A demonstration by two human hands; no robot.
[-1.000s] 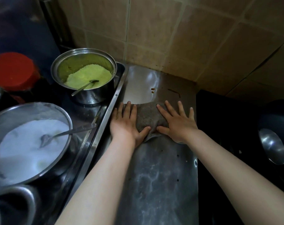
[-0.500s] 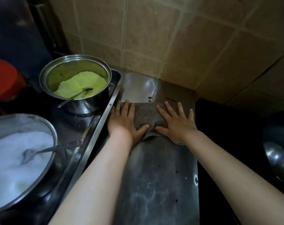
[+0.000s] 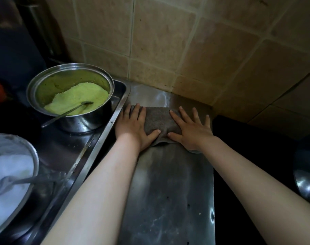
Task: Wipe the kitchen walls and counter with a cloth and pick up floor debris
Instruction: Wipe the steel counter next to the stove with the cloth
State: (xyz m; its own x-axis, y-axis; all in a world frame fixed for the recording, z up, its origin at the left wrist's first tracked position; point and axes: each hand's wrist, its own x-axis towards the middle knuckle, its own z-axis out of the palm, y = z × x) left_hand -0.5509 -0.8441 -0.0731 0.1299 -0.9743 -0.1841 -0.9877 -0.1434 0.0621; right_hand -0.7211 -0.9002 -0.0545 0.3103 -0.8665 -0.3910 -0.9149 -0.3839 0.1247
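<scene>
A grey-brown cloth lies flat on the steel counter, close to the tiled wall. My left hand presses on the cloth's left part with straight, spread fingers. My right hand presses on its right part the same way. Both thumbs point toward each other over the cloth's near edge. The counter behind the cloth shows wet streaks and a few dark specks.
A steel tray borders the counter on the left. In it stand a pot of green-yellow mash with a spoon and a bowl of white contents with a spoon. A dark surface and a ladle lie right.
Both hands have pushed the cloth farther along the counter toward the wall, covering the brown spots that lay ahead of it. The view tilted up.
</scene>
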